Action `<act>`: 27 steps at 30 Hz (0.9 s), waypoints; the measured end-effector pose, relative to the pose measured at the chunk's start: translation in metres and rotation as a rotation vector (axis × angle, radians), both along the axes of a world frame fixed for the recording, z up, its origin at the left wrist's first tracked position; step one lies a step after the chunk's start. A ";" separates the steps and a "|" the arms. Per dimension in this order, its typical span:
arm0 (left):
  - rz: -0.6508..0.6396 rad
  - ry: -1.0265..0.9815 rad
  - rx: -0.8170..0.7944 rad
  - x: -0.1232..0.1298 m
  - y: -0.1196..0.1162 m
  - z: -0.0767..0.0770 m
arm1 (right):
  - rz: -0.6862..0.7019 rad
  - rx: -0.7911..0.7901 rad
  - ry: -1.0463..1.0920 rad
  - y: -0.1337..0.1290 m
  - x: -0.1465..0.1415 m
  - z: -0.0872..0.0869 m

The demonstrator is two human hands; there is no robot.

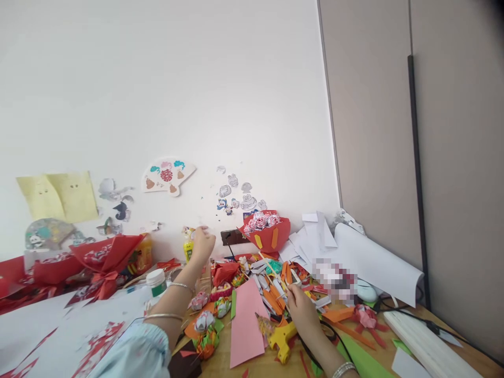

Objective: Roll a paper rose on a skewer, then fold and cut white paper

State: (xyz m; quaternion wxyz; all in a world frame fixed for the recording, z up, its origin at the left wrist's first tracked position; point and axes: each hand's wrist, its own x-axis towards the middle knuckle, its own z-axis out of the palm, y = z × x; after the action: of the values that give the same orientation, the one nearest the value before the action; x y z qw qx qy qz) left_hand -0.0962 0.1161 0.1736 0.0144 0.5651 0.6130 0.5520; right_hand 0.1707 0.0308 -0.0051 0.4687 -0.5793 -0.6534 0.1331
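– Where do we see the left hand?
– Far side, raised before the wall, just right of the yellow bottle. We cannot tell whether its fingers are apart or together, nor whether it touches the bottle.
– And the right hand?
– We see its fingers closed on a thin stick, which slants up toward the far left, above the scattered paper strips in the middle of the tabletop.
– What lies near that hand?
– The yellow glue gun, on the near side, just left of the wrist. Left of it we have the pink paper, and left of that some paper flowers.
– Farther off?
– A red bouquet stands at the far side, by the wall. To its right we find a large white sheet, curled, and at the left a white jar.
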 end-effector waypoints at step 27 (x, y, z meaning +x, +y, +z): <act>-0.327 0.995 -0.854 0.059 -0.125 -0.122 | 0.259 -0.192 -0.300 -0.014 0.022 0.020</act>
State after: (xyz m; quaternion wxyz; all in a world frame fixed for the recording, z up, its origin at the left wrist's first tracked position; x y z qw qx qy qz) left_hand -0.0372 -0.0092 0.0515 0.0357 0.7821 0.6177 -0.0739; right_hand 0.1929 0.0172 0.0148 0.2879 -0.5460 -0.7690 0.1663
